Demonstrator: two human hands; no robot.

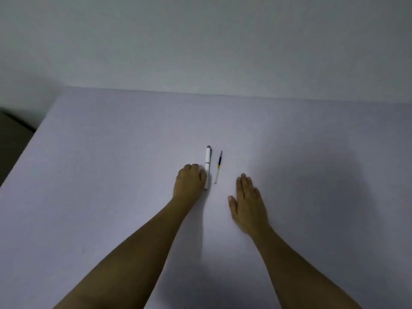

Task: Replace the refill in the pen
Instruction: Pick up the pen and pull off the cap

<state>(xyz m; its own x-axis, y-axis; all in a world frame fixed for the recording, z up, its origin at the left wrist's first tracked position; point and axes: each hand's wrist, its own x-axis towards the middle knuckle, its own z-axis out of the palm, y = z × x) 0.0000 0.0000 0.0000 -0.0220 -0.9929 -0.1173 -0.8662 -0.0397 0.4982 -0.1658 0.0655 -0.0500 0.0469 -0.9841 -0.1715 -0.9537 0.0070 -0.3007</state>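
Observation:
A white pen [207, 162] with a grey cap end lies lengthwise on the pale table [111, 175], pointing away from me. Just right of it lies a thin refill [218, 167], dark at its far end, yellow in the middle, clear near me. My left hand [189, 184] rests curled beside the pen's near half, fingertips touching its barrel; whether it grips the pen is unclear. My right hand [248, 204] lies flat on the table, fingers together, a short way right of and nearer to me than the refill, touching neither object.
The table's far edge meets a plain light wall [200, 41]. Its left edge runs diagonally at the left, with dark floor [11, 141] beyond it.

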